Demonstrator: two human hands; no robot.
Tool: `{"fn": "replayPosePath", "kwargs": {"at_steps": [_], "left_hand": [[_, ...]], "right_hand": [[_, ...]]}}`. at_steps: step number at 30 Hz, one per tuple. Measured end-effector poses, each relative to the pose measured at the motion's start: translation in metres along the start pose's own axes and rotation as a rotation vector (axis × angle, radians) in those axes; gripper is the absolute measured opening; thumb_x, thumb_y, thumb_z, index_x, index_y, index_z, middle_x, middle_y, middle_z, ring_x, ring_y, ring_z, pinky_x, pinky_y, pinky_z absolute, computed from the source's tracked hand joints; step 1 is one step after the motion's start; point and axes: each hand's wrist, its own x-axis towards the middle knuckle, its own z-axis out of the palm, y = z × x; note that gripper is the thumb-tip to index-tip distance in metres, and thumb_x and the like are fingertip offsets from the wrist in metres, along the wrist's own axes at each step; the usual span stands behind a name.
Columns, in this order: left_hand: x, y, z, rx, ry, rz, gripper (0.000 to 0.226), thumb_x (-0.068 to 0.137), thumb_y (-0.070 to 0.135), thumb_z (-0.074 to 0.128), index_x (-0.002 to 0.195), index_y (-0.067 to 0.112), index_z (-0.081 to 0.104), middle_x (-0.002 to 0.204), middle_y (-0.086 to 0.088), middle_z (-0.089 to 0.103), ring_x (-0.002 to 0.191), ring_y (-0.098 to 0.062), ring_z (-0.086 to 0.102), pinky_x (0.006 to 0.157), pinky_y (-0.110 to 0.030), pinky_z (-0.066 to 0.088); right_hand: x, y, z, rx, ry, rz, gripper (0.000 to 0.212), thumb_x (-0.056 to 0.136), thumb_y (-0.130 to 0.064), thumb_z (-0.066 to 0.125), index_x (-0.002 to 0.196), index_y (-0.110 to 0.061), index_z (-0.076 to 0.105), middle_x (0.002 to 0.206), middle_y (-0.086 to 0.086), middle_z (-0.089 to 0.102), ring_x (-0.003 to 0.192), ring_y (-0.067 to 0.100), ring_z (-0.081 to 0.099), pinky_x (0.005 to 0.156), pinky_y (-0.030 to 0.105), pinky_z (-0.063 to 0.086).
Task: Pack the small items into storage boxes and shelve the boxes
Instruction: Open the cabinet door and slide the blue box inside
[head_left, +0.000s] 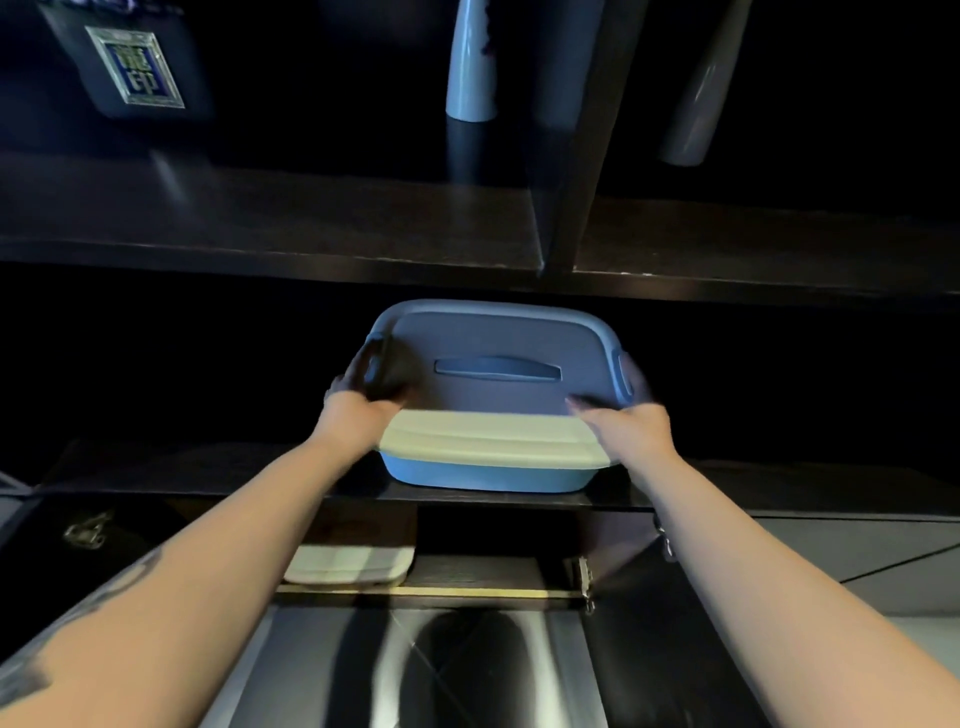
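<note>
A blue storage box (488, 475) with a cream middle band and a blue lid with a recessed handle sits on the front edge of a dark shelf (208, 470), partly inside the dark opening. My left hand (363, 395) grips the box's left end at its side latch. My right hand (628, 405) grips the right end, fingers curled round the rim. A second cream-lidded box (348, 566) lies in the open compartment below, left of centre.
Above is another dark shelf (260, 223) with a vertical divider (571, 208), a white vase (470, 62), a framed plaque (137, 67) and a second pale vase (696, 104). Glossy cabinet doors (415, 670) stand open at the bottom, with a hinge (584, 577).
</note>
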Motion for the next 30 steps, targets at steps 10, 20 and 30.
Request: {"fn": "replayPosePath", "kwargs": {"at_steps": [10,20,30], "left_hand": [[-0.087,-0.017,-0.029,0.114,-0.035,0.113,0.072,0.078,0.022,0.075,0.140,0.029,0.039,0.129,-0.004,0.055,0.119,-0.023,0.052,0.101,-0.047,0.044],[-0.200,-0.085,-0.064,0.121,0.041,0.104,0.093,0.063,0.025,0.080,0.135,0.056,0.030,0.117,0.051,0.039,0.119,0.008,0.041,0.097,-0.029,0.038],[-0.197,-0.192,-0.032,0.128,0.043,-0.127,0.089,0.068,-0.002,0.080,0.141,0.027,0.040,0.135,0.007,0.052,0.125,-0.012,0.047,0.101,-0.035,0.044]], "right_hand": [[-0.111,0.012,-0.026,-0.048,0.064,-0.044,0.100,0.065,-0.015,0.088,0.148,-0.028,0.033,0.137,-0.004,0.052,0.124,0.017,0.050,0.094,0.024,0.049],[-0.225,0.090,-0.034,-0.011,0.128,0.009,0.111,0.054,-0.007,0.092,0.145,-0.036,0.036,0.132,-0.012,0.053,0.115,0.009,0.051,0.089,0.025,0.047],[-0.203,0.187,-0.017,-0.173,0.024,0.154,0.101,0.055,-0.021,0.093,0.141,-0.036,0.042,0.115,-0.025,0.056,0.107,0.001,0.054,0.089,0.025,0.045]]}}
